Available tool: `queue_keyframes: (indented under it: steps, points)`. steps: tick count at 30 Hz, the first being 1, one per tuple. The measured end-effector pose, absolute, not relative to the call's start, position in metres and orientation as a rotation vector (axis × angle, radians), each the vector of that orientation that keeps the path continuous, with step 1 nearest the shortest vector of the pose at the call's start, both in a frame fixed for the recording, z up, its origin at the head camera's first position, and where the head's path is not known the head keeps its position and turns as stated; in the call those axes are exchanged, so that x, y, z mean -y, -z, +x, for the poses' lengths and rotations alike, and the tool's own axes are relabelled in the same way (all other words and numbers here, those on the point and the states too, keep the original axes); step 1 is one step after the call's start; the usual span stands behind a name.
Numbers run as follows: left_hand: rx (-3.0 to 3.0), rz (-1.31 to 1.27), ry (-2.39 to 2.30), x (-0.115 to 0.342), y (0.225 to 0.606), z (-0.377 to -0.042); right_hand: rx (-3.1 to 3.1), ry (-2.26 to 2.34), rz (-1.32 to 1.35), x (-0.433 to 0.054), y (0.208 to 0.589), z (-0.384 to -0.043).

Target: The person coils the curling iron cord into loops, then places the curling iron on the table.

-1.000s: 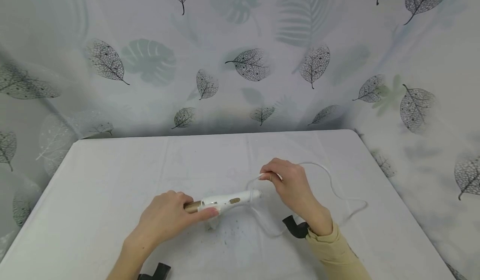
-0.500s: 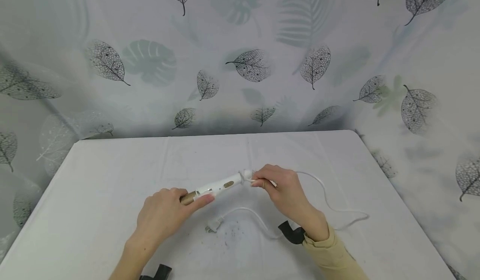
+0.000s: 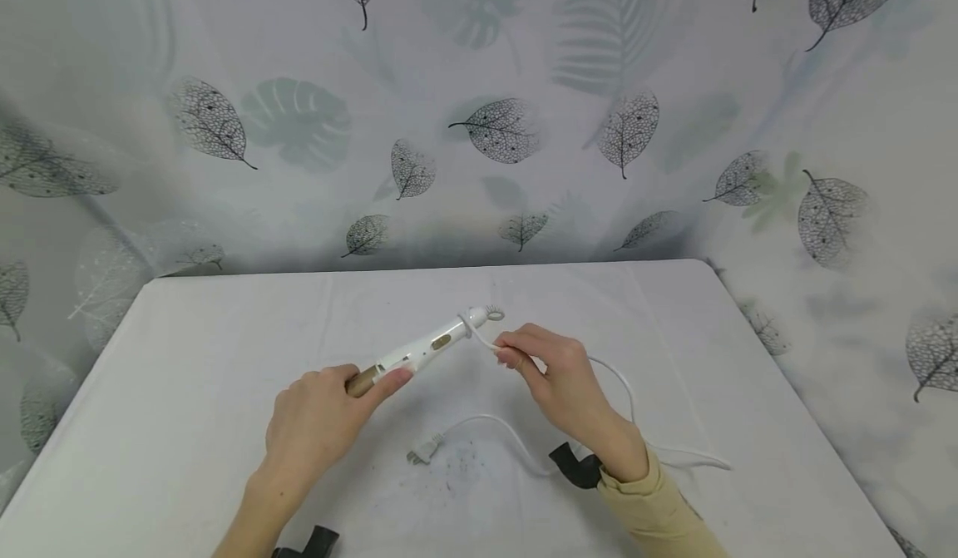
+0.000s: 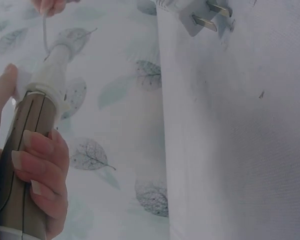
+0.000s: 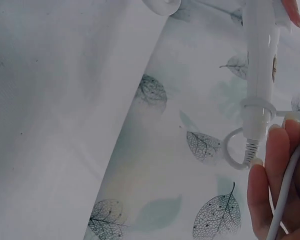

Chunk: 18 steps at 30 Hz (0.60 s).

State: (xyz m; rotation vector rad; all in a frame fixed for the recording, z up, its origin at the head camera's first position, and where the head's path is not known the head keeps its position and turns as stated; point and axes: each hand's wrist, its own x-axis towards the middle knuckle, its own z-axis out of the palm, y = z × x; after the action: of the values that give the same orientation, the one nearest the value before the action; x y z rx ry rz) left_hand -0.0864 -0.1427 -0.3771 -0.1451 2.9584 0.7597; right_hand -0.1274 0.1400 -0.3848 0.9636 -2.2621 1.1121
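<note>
My left hand (image 3: 314, 417) grips a curling iron (image 3: 421, 353) by its gold barrel (image 4: 32, 117), fingers curled round it. The white handle tilts up to the right, away from me. My right hand (image 3: 557, 375) pinches the white cord (image 3: 624, 387) just right of the handle's end. In the right wrist view a small loop of cord leaves the spring-like sleeve (image 5: 251, 147), and a turn of cord (image 5: 259, 106) lies around the handle. The cord's far part runs behind my right forearm, and its two-pin plug (image 3: 427, 450) lies on the table below the iron.
A white-covered table (image 3: 224, 358) spreads under both hands. Dark specks (image 3: 464, 466) mark the cloth near the plug. A leaf-print curtain (image 3: 479, 125) hangs behind and beside the table. Black wrist straps (image 3: 580, 466) show at both wrists.
The handle end has swung up and away, and the cord now wraps around it. My right hand has stayed close with the cord. The plug, earlier by my left thumb, shows fully.
</note>
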Motion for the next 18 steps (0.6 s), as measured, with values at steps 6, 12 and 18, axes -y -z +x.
queue_keyframes:
  steps: [6,12,18]
  points:
    - [-2.952,-0.198,-0.795,0.1434,0.3760,-0.0855,2.297,-1.050,0.823,-0.1397,0.3852,-0.1274]
    - [-2.977,-0.225,-0.839,0.1436,0.3748,-0.0860,2.362,-1.029,0.725,-0.1428,0.3846,-0.1270]
    - [-3.012,-0.212,-0.876,0.1449,0.3750,-0.0869,2.459,-1.215,0.880,-0.1466,0.3859,-0.1286]
